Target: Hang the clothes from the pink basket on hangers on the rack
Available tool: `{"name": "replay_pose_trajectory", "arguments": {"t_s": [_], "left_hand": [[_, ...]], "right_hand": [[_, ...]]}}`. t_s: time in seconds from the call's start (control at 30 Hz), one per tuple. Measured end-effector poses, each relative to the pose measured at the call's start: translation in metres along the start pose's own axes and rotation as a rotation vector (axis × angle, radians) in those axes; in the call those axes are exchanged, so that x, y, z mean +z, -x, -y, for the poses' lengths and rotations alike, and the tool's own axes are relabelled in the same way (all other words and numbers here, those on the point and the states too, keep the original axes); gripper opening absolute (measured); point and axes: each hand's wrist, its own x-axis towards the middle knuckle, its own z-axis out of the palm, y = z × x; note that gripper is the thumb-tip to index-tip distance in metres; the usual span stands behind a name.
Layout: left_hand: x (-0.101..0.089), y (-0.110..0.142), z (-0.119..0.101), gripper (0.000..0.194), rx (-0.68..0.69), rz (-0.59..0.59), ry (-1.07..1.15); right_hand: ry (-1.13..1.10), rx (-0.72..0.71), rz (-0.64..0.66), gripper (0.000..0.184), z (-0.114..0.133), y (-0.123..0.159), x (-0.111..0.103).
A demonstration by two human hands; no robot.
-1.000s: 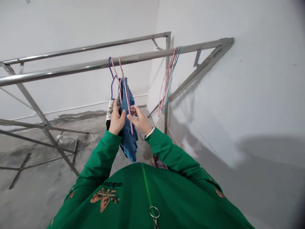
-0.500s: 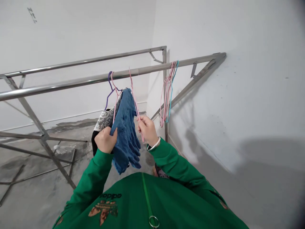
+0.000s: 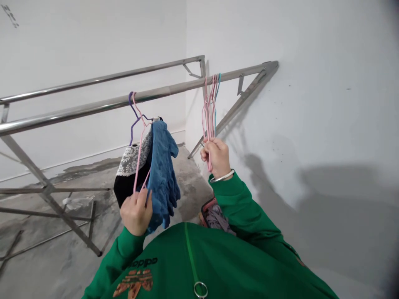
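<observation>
My left hand point(image 3: 135, 211) is shut on the lower bar of a pink wire hanger point(image 3: 139, 149), which hooks over the front steel rail next to a purple hanger point(image 3: 132, 116). A blue knit garment point(image 3: 162, 178) and a black garment with white lace trim point(image 3: 131, 170) hang there, close against my left hand. My right hand point(image 3: 216, 157) grips the bottom of a pink hanger, right under a bunch of pink and blue wire hangers point(image 3: 209, 108) that hang from the same rail.
A stainless steel drying rack point(image 3: 93, 108) with two rails stands along white walls, its diagonal struts at left and right. Below is a stained concrete floor. A red-rimmed basket point(image 3: 204, 211) holding grey cloth sits by my body.
My right hand has moved up and right, taking its pink hanger to the bunch on the rail. My left hand has dropped lower on the garment's hanger, and the basket shows more.
</observation>
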Motion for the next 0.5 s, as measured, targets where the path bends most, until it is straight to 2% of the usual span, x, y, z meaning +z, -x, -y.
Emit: {"name": "replay_pose_trajectory", "arguments": {"t_s": [0.07,0.17,0.27,0.4,0.47,0.5], "left_hand": [[0.005,0.011,-0.009,0.013,-0.067,0.096,0.214],[0.013,0.023,-0.021,0.017,-0.2,0.343,0.537],[0.015,0.021,-0.029,0.019,-0.294,0.507,0.769],[0.008,0.006,-0.037,0.021,-0.355,0.555,1.021],[0.002,-0.002,-0.044,0.025,-0.433,0.533,1.184],[-0.001,-0.006,-0.049,0.028,-0.479,0.505,1.269]], "right_hand": [[0.028,-0.009,-0.013,0.017,0.002,-0.005,-0.008],[0.136,-0.035,-0.007,0.02,0.001,-0.008,-0.023],[0.291,-0.18,-0.021,0.025,-0.004,-0.006,-0.042],[0.493,-0.507,-0.248,0.039,-0.025,0.016,-0.077],[0.54,-0.534,-0.314,0.043,-0.042,0.043,-0.095],[0.56,-0.496,-0.251,0.044,-0.051,0.06,-0.103]]}}
